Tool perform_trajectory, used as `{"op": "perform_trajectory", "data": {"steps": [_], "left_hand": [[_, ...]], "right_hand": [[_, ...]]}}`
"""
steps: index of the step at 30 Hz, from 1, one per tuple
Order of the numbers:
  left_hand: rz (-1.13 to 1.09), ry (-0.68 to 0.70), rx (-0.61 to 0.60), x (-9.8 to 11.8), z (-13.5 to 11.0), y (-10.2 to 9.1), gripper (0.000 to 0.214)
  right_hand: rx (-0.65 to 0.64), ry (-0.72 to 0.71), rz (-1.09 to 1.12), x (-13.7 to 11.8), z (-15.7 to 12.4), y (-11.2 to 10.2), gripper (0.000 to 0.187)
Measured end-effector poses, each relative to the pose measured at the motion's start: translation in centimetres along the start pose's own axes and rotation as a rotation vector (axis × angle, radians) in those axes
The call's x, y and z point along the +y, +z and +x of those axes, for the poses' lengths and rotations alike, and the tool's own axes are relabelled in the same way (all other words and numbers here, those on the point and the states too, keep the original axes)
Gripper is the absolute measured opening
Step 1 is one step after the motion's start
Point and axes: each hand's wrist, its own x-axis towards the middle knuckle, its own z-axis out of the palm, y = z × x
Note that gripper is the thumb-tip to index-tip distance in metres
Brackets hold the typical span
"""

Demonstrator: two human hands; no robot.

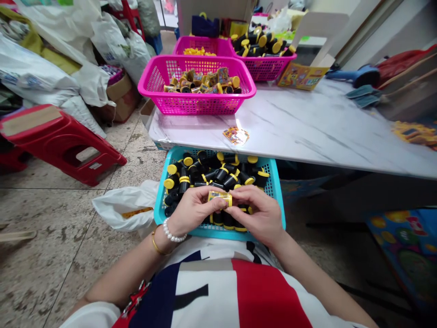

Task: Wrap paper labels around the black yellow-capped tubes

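Between my two hands is a small cylinder with a yellow printed label (218, 197), lying sideways above the basket on my lap. My left hand (194, 208) grips its label side, thumb across the front. The fingers of my right hand (260, 214) pinch its yellow end. Below them, a turquoise basket (161, 193) holds many black cylinders with yellow caps (221, 174), lying in a jumble. A few flat printed labels (236, 135) lie on the table edge just beyond the basket.
On the white marbled table (293, 127), a pink basket (196, 104) contains labelled cylinders. Behind it a second pink basket (269, 68) is heaped with black, yellow-capped ones. A red stool (68, 141) lies on the floor at left, near white sacks (41, 68). An open white bag (133, 207) sits beside the turquoise basket.
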Motion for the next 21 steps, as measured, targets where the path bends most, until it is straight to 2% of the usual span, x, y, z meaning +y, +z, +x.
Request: {"op": "perform_trajectory", "data": {"steps": [4,7,10,13,16,18,21], "left_hand": [[0.122,0.103,0.062,-0.4,0.0,0.1,0.026],[0.199,0.113,0.072,-0.2,0.1,0.0,0.028],[0.048,0.052,0.023,0.0,0.3,-0.2,0.037],[-0.108,-0.017,-0.051,0.0,0.3,-0.7,0.037],[-0.111,-0.071,-0.105,-0.4,0.0,-0.8,0.034],[-0.143,-0.106,-0.144,-0.8,-0.2,-0.8,0.035],[-0.242,-0.143,-0.194,-1.4,-0.2,-0.6,0.041]], "right_hand": [[0.031,0.125,0.088,0.2,-0.4,1.1,0.022],[0.017,0.261,0.255,0.2,-0.3,1.4,0.019],[0.02,0.364,0.411,0.3,-0.1,1.1,0.022],[-0.054,0.355,0.515,0.3,0.0,0.4,0.028],[-0.186,0.34,0.519,0.4,0.0,-0.1,0.038],[-0.183,0.262,0.44,0.6,0.0,-0.3,0.028],[-0.089,0.157,0.341,0.8,0.0,-0.3,0.006]]}}
